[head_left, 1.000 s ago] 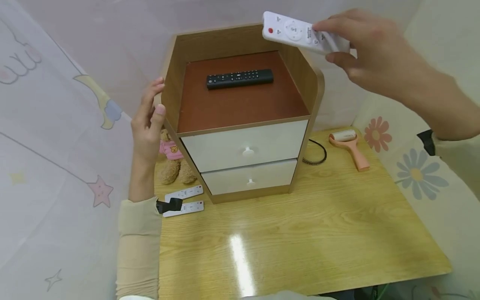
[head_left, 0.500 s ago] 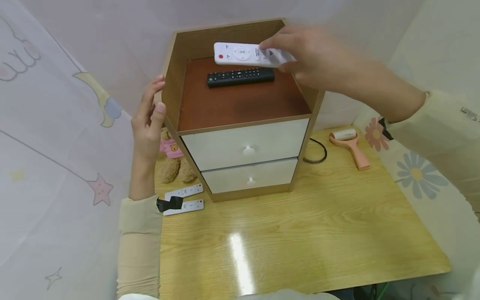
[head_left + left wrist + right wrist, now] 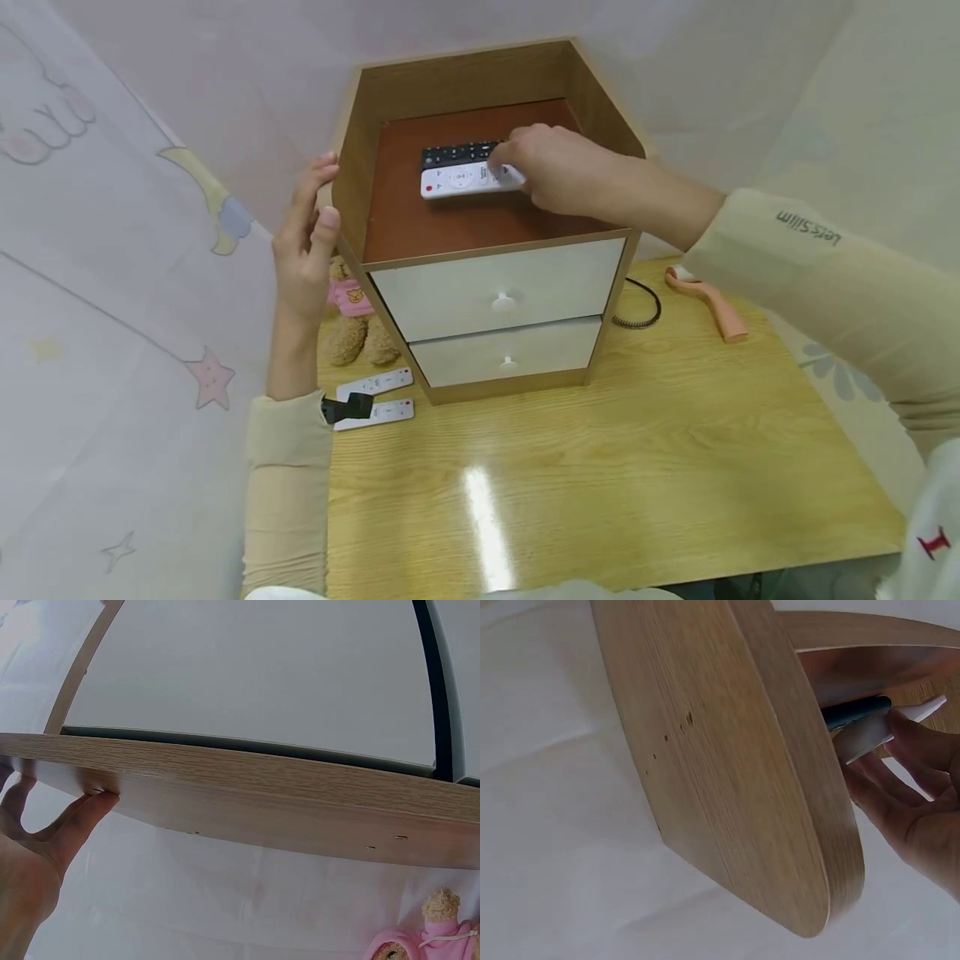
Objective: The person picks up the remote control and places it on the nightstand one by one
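My right hand (image 3: 558,171) pinches a white remote control (image 3: 461,178) with a red button, close over the brown top of a small wooden cabinet (image 3: 480,225). Just behind it lies a black remote control (image 3: 457,153), partly covered by the hand and the white remote. In the right wrist view, the fingers grip the white remote (image 3: 870,736) beside the black one (image 3: 855,712), past the cabinet's side panel (image 3: 727,765). My left hand (image 3: 303,242) rests against the cabinet's left side panel, its thumb and fingers touching the edge; the left wrist view shows this hand (image 3: 37,862) at the wood.
Two more white remotes (image 3: 386,382) lie on the wooden table (image 3: 600,467) left of the cabinet, near a teddy bear (image 3: 351,300) in pink. An orange-handled lint roller (image 3: 716,308) and a black coiled cord (image 3: 637,308) lie to the right. Both cabinet drawers (image 3: 465,296) are closed.
My right hand has carried the white remote leftward and down from above the cabinet's right side to just in front of the black remote. The left hand has stayed at the side panel.
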The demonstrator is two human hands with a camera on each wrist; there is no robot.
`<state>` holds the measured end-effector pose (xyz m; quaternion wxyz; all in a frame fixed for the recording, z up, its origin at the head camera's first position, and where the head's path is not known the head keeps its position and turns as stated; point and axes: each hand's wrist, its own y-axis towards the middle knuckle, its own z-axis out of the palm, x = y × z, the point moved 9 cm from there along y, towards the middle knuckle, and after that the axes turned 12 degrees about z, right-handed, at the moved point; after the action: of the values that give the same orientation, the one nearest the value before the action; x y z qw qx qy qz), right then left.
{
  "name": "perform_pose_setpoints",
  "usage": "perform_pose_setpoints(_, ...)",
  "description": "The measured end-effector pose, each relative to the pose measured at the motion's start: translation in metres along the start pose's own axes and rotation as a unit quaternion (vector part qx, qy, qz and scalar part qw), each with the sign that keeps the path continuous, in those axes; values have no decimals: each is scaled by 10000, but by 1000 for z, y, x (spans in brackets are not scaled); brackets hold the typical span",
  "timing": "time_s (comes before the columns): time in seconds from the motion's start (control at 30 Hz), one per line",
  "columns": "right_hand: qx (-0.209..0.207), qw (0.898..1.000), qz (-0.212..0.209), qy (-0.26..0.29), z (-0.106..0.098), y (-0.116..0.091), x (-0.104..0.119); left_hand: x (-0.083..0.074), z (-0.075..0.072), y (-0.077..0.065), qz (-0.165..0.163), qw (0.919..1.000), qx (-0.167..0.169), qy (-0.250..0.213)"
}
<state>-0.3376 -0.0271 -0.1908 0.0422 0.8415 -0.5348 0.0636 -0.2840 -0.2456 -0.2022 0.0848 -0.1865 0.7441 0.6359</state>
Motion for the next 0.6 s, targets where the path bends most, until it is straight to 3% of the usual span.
perform_pose_setpoints(0.23,159,9997,8,-200,14,10,-1,0,3,-1,0,10000,-15,-52)
perform_pose_setpoints(0.6,-184,9992,270,-232,18,10,-14,3,10,2,5,9999,30,-110)
